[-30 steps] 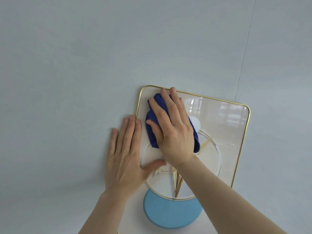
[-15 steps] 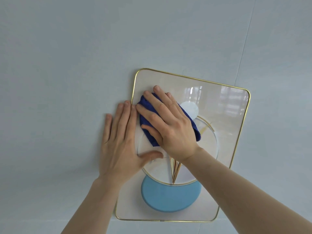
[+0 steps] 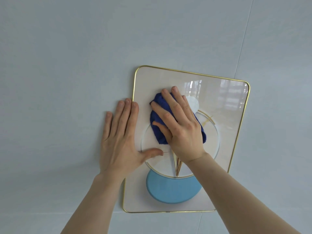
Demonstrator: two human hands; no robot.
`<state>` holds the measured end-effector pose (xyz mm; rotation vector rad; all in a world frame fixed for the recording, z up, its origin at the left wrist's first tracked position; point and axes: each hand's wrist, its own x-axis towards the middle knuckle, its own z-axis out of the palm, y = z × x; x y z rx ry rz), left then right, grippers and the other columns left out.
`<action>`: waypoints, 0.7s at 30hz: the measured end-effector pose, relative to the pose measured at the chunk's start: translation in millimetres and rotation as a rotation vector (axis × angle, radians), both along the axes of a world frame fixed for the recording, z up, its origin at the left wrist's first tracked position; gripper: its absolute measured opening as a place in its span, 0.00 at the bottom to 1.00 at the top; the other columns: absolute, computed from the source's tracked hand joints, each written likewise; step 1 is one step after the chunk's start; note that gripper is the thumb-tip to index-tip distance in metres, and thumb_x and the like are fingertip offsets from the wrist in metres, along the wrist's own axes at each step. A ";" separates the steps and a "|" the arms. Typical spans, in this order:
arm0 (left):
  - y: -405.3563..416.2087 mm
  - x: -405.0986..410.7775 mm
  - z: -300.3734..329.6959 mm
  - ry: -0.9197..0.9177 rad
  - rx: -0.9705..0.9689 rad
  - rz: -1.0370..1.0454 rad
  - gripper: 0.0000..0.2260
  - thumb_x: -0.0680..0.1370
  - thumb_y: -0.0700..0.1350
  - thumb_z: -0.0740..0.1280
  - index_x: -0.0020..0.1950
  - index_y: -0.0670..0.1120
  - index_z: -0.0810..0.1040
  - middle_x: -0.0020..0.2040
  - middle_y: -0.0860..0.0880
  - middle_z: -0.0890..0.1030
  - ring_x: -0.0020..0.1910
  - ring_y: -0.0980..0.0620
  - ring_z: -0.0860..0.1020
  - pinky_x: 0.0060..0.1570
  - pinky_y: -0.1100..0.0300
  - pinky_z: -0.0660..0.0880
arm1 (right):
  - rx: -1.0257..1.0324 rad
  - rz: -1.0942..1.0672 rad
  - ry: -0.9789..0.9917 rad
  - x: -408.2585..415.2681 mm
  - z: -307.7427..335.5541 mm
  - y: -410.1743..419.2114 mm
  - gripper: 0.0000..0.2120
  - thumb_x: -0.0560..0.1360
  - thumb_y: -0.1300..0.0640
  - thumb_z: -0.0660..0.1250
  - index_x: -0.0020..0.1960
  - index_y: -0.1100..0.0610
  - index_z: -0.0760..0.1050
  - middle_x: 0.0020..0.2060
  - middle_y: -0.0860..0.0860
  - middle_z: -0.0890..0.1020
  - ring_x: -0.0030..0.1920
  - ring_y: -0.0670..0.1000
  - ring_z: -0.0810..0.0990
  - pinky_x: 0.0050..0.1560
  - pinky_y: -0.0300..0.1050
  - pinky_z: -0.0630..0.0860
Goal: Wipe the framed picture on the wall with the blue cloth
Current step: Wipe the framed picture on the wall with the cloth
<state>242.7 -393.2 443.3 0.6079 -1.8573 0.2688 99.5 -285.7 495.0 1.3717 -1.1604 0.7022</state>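
Note:
A framed picture (image 3: pixel 224 149) with a thin gold rim and glossy glass hangs on the pale wall; it shows a white circle, gold lines and a light blue disc. My right hand (image 3: pixel 180 125) lies flat over a bunched dark blue cloth (image 3: pixel 157 125), pressing it against the glass in the picture's upper middle. My left hand (image 3: pixel 120 139) rests flat with fingers spread across the frame's left edge, thumb on the glass, fingers mostly on the wall. Most of the cloth is hidden under my right palm.
The pale grey-blue wall (image 3: pixel 67 65) fills the view. A thin vertical seam (image 3: pixel 243 39) runs down to the frame's upper right corner, and a faint horizontal seam passes behind the frame's bottom edge.
My right hand and the cloth have slid from the picture's top left corner down and rightward toward its middle. The view has tilted so the whole frame shows. My left hand keeps its place.

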 end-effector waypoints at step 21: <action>18.6 15.9 5.7 -0.045 0.111 -0.063 0.63 0.61 0.73 0.74 0.84 0.45 0.47 0.85 0.45 0.54 0.85 0.48 0.48 0.83 0.43 0.48 | 0.180 -0.210 -0.049 -16.0 -75.8 69.1 0.19 0.82 0.64 0.69 0.72 0.57 0.77 0.75 0.56 0.75 0.79 0.60 0.70 0.69 0.56 0.79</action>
